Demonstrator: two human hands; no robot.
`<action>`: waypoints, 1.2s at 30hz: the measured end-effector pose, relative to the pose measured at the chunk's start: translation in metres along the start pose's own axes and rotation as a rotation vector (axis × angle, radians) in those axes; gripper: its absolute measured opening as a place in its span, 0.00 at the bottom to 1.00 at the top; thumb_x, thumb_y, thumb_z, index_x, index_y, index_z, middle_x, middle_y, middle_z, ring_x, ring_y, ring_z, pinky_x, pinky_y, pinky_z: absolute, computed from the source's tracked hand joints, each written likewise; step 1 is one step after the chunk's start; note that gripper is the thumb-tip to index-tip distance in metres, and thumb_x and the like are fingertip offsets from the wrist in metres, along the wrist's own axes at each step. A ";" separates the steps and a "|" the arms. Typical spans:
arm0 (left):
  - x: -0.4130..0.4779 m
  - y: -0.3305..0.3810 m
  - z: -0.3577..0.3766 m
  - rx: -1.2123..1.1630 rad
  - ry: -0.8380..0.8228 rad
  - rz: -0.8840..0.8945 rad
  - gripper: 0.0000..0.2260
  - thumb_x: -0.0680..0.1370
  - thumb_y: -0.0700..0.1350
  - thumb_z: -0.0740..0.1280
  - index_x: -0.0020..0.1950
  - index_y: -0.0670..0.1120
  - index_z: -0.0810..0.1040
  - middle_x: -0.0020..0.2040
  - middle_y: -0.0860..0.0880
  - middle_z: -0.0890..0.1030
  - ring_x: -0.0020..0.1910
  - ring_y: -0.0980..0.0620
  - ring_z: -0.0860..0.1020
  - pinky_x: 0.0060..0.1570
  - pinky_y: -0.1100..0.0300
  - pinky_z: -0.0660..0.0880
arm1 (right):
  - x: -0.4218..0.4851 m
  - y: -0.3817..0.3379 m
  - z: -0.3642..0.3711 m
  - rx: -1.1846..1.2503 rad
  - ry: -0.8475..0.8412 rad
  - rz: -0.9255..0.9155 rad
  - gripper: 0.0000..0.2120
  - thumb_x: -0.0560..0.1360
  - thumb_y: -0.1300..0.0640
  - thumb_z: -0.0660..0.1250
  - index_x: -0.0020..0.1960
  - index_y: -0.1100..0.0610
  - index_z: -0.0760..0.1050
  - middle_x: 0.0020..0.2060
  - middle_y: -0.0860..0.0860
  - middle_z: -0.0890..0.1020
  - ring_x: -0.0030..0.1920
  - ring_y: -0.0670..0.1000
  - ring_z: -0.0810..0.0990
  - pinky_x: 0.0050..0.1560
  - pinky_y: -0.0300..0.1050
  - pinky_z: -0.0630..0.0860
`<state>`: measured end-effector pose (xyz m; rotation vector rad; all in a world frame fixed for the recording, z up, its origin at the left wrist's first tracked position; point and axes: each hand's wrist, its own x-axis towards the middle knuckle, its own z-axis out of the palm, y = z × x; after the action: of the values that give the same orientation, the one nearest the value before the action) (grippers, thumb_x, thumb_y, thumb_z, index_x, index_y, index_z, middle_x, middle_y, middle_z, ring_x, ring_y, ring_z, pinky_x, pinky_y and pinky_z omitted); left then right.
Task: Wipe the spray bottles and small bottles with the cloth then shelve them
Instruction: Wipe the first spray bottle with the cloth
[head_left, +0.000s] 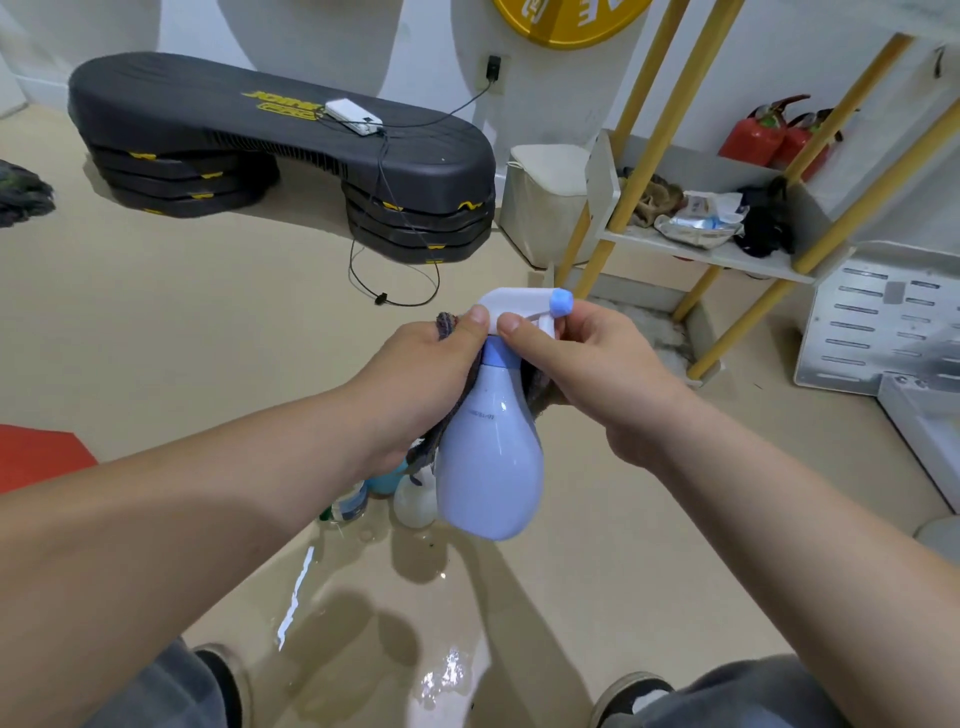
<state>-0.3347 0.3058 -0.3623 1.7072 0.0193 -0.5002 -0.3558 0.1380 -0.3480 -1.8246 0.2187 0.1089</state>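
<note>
A light blue spray bottle (491, 457) with a white trigger head hangs in mid-air at the centre of the view. My left hand (421, 384) grips its neck from the left with a grey cloth (447, 325) wrapped under the fingers. My right hand (587, 364) pinches the white trigger head from the right, the cloth's other end showing dark under it. Below the hands, on the floor, stand small bottles: a white one (414, 501), a teal one (385, 480) and a clear one (349, 506), partly hidden by my left forearm.
A white shelf (717, 252) with yellow poles stands at the right, holding wipes packets and a dark cloth. A white bin (545, 202) sits beside it. Black stacked step platforms (291, 150) with a power bank lie behind. Red extinguishers (769, 132) back right. The floor is glossy beige.
</note>
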 end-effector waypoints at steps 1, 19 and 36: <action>-0.002 0.002 0.002 -0.025 0.045 0.003 0.22 0.85 0.61 0.60 0.49 0.46 0.83 0.40 0.53 0.87 0.37 0.56 0.85 0.34 0.65 0.78 | 0.002 0.001 0.002 -0.025 0.035 -0.003 0.14 0.78 0.47 0.74 0.57 0.56 0.83 0.47 0.56 0.85 0.43 0.48 0.82 0.48 0.49 0.78; -0.009 -0.026 0.023 0.466 0.110 0.425 0.14 0.82 0.57 0.65 0.66 0.56 0.72 0.58 0.57 0.80 0.58 0.52 0.78 0.57 0.48 0.76 | 0.007 0.000 0.004 0.041 0.244 0.006 0.20 0.76 0.48 0.74 0.54 0.66 0.80 0.41 0.59 0.81 0.42 0.50 0.79 0.50 0.59 0.82; 0.017 -0.021 -0.011 -0.048 0.027 -0.259 0.24 0.84 0.66 0.55 0.54 0.49 0.82 0.52 0.50 0.86 0.50 0.48 0.84 0.56 0.55 0.78 | -0.003 -0.008 -0.008 0.450 0.241 0.067 0.11 0.82 0.53 0.69 0.63 0.53 0.80 0.52 0.53 0.88 0.46 0.52 0.88 0.44 0.48 0.85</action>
<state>-0.3214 0.3164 -0.3865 1.6723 0.2727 -0.6635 -0.3573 0.1323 -0.3382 -1.3793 0.4383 -0.1084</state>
